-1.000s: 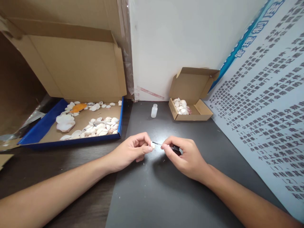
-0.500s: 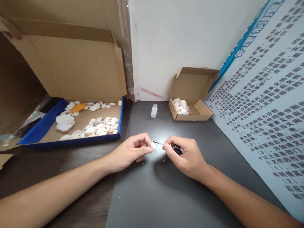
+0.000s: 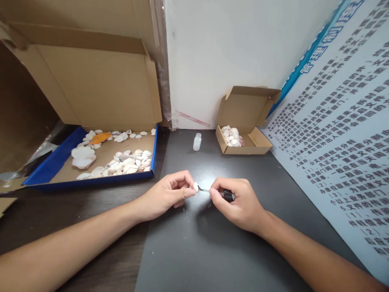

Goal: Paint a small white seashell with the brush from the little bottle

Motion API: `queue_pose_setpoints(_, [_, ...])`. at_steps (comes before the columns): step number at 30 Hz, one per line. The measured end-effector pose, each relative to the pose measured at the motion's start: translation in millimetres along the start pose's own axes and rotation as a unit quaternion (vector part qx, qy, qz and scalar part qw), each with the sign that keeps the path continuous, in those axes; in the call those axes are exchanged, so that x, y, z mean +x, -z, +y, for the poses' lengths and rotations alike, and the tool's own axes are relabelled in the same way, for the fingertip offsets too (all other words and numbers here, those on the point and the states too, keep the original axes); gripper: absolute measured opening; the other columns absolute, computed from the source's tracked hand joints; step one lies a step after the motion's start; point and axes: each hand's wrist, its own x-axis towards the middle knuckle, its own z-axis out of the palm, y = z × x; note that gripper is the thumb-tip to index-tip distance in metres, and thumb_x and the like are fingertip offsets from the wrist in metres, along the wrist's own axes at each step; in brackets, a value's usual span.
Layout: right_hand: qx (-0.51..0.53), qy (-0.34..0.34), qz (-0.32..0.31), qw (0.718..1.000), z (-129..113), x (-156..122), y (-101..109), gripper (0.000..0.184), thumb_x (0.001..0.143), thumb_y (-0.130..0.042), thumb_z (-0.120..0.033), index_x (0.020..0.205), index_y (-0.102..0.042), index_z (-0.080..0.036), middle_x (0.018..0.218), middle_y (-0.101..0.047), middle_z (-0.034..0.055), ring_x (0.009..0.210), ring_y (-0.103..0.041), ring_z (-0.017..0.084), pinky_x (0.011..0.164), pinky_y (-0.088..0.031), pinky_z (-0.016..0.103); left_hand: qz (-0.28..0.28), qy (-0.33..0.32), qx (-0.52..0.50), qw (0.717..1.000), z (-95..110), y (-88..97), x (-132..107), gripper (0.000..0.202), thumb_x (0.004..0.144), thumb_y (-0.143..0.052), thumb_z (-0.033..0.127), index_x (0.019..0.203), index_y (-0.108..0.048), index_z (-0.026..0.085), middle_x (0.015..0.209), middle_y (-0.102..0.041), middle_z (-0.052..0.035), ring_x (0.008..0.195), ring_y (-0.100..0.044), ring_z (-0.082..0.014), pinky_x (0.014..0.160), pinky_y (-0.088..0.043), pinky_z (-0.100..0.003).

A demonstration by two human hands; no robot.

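Observation:
Between thumb and fingertips, my left hand (image 3: 173, 188) pinches a small white seashell (image 3: 196, 187) above the dark table. My right hand (image 3: 238, 198) is closed round a thin brush with a black cap (image 3: 227, 195) as its handle. The brush's dark, splayed tip (image 3: 200, 188) touches or nearly touches the right side of the shell. Beyond both hands stands a small uncapped bottle (image 3: 197, 142) with whitish contents, upright on the table.
At the left, an open blue-edged cardboard box (image 3: 155, 154) holds many white shells and an orange one (image 3: 100, 138). A smaller open cardboard box (image 3: 247, 150) with shells stands at the back right. A printed sheet (image 3: 343, 134) leans along the right side.
The brush tip has come down against the shell, and its bristles look more splayed. My right hand has shifted slightly, while my left hand stays almost still.

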Motion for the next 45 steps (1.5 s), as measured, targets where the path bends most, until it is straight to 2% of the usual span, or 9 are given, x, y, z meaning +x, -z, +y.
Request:
queue_pose_setpoints(11, [-0.004, -0.015, -0.012, 1.0, 0.7, -0.8, -1.0, 0.026, 0.092, -0.05, -0.027, 0.07, -0.059, -0.018, 0.056, -0.054, -0.0026, 0.051, -0.044, 0.01, 0.051, -0.034, 0.022, -0.002, -0.005, 0.043, 0.999, -1.5, -0.3, -2.0, 0.027, 0.086, -0.067, 0.042, 0.082, -0.056, 0.018, 0.055, -0.04, 0.0092, 0.05, -0.033, -0.0068, 0.05, -0.025, -0.022])
queue_pose_setpoints(18, [-0.001, 0.017, -0.015, 1.0, 0.6, -0.8, 0.9, 0.029, 0.084, -0.051, -0.018, 0.057, -0.04, -0.019, 0.05, -0.035, -0.0065, 0.046, -0.031, 0.007, 0.047, -0.027, 0.022, 0.038, -0.01, -0.031, 0.999, -4.6, -1.5, 2.0, 0.024, 0.084, -0.07, 0.035, 0.08, -0.052, 0.019, 0.058, -0.041, 0.01, 0.047, -0.034, -0.0051, 0.047, -0.026, -0.02])
queue_pose_setpoints(22, [0.003, 0.004, 0.001, 1.0, 1.8, 0.5, 0.6, 0.028, 0.089, -0.05, -0.022, 0.062, -0.045, -0.019, 0.053, -0.041, -0.0057, 0.049, -0.035, 0.008, 0.049, -0.03, 0.021, 0.029, -0.015, -0.031, 0.999, -5.2, -0.6, 1.5, 0.024, 0.084, -0.07, 0.034, 0.08, -0.054, 0.018, 0.059, -0.042, 0.0092, 0.049, -0.035, -0.0051, 0.047, -0.027, -0.02])
queue_pose_setpoints(28, [-0.007, -0.034, -0.035, 0.999, 4.2, 1.4, -0.6, 0.022, 0.092, -0.051, -0.026, 0.071, -0.053, -0.019, 0.058, -0.049, -0.0048, 0.052, -0.04, 0.009, 0.05, -0.031, 0.021, 0.019, -0.011, -0.003, 1.0, -7.7, 1.5, 0.3, 0.023, 0.085, -0.07, 0.036, 0.082, -0.057, 0.017, 0.057, -0.041, 0.0093, 0.049, -0.035, -0.0052, 0.048, -0.028, -0.02])
queue_pose_setpoints(32, [0.019, 0.007, -0.048, 0.999, 1.9, -0.4, 1.4, 0.021, 0.089, -0.053, -0.022, 0.068, -0.05, -0.019, 0.057, -0.049, -0.0054, 0.051, -0.041, 0.008, 0.05, -0.032, 0.021, 0.033, -0.016, -0.059, 0.998, -7.0, 0.2, 2.0, 0.024, 0.083, -0.072, 0.034, 0.081, -0.055, 0.018, 0.063, -0.046, 0.0086, 0.048, -0.034, -0.004, 0.047, -0.03, -0.019])
queue_pose_setpoints(36, [0.029, 0.043, -0.028, 0.998, 0.5, -1.4, 1.4, 0.018, 0.088, -0.054, -0.019, 0.07, -0.051, -0.019, 0.06, -0.051, -0.0051, 0.052, -0.042, 0.008, 0.052, -0.034, 0.02, 0.004, -0.003, -0.103, 0.995, -4.4, 0.5, 2.1, 0.023, 0.083, -0.071, 0.033, 0.083, -0.055, 0.017, 0.058, -0.04, 0.0098, 0.047, -0.03, -0.0042, 0.047, -0.028, -0.019])
queue_pose_setpoints(39, [0.019, 0.036, -0.019, 0.999, 2.0, -0.8, -0.3, 0.014, 0.088, -0.056, -0.02, 0.074, -0.052, -0.019, 0.063, -0.052, -0.0047, 0.053, -0.044, 0.008, 0.052, -0.035, 0.02, -0.021, 0.004, -0.119, 0.993, -3.7, 2.2, 1.2, 0.021, 0.083, -0.07, 0.032, 0.083, -0.055, 0.017, 0.057, -0.039, 0.0092, 0.049, -0.03, -0.005, 0.048, -0.028, -0.02])
queue_pose_setpoints(43, [-0.011, 0.01, 0.009, 1.0, 2.9, -0.1, -1.3, 0.014, 0.088, -0.057, -0.019, 0.074, -0.053, -0.019, 0.062, -0.051, -0.0051, 0.054, -0.043, 0.008, 0.052, -0.035, 0.021, -0.025, 0.01, -0.109, 0.994, -4.8, 3.8, 0.7, 0.021, 0.083, -0.068, 0.031, 0.082, -0.053, 0.017, 0.057, -0.038, 0.0087, 0.05, -0.03, -0.0056, 0.049, -0.027, -0.02])
queue_pose_setpoints(45, [-0.008, 0.027, 0.015, 0.999, 1.9, -0.3, -1.2, 0.014, 0.088, -0.057, -0.018, 0.075, -0.053, -0.02, 0.063, -0.051, -0.0047, 0.055, -0.044, 0.009, 0.052, -0.035, 0.021, -0.023, 0.014, -0.103, 0.994, -5.6, 3.9, 0.8, 0.02, 0.084, -0.066, 0.032, 0.081, -0.052, 0.018, 0.056, -0.037, 0.0089, 0.049, -0.029, -0.0059, 0.049, -0.027, -0.02])
